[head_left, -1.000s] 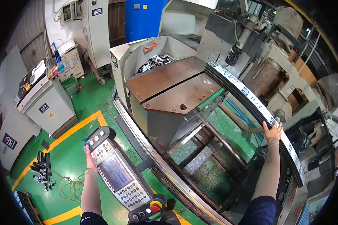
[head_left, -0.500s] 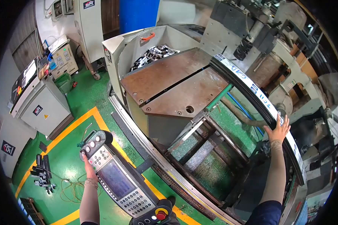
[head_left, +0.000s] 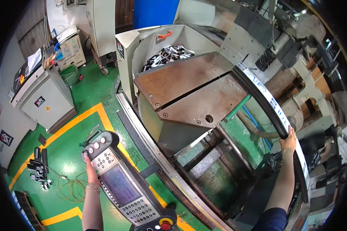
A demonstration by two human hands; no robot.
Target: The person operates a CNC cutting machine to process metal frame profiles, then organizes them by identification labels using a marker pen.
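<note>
At the left, a grey control pendant faces up, with a screen, rows of round keys and a red emergency stop button. My left hand lies along its left edge, a digit stretched out onto a white knob at the upper corner; the other fingers are barely visible. On the right, my right hand grips a long black profile with a white, hand-marked strip along it. The fingers curl over the strip's edge. The profile's far end rests by the brown metal table plate.
Behind the plate, a bin holds a heap of cut pieces. Machine parts crowd the upper right. A curved metal rail runs beside the pendant. More offcuts and a loose cable lie on the green floor.
The view has shifted, so the table and bin appear further right. My right hand's fingers were spread on the strip and are now drawn together around the profile. My left hand stays at the knob.
</note>
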